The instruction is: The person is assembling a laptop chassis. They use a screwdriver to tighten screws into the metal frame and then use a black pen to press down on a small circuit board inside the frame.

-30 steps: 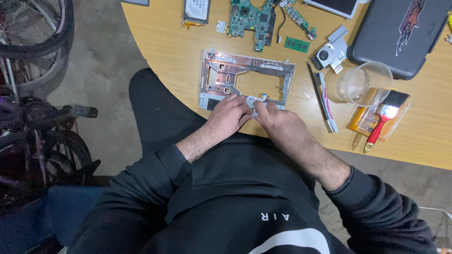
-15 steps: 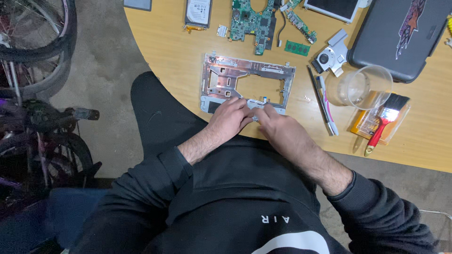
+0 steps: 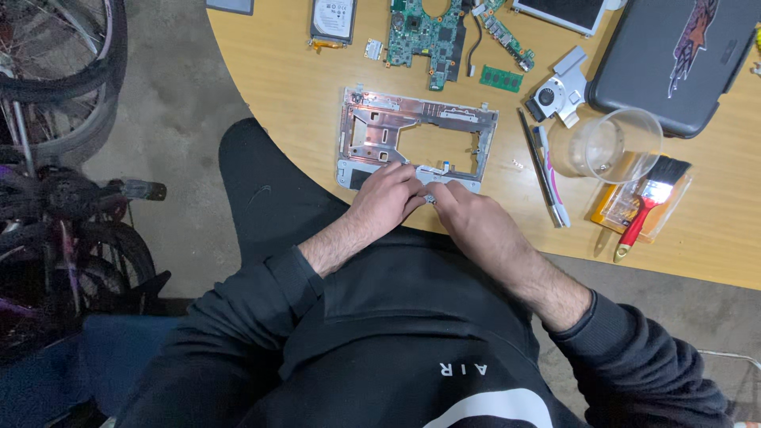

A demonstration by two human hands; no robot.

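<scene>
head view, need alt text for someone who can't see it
Seen from above, a person's left hand and right hand meet at the near edge of a metal laptop frame on a wooden table. Beyond it lie a green circuit board, a hard drive, a small fan, a clear cup and a red-handled brush.

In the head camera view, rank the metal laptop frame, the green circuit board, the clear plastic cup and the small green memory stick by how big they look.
1. Metal laptop frame
2. Clear plastic cup and green circuit board: too alike to rank; the board is cut by the top edge
3. Memory stick
</scene>
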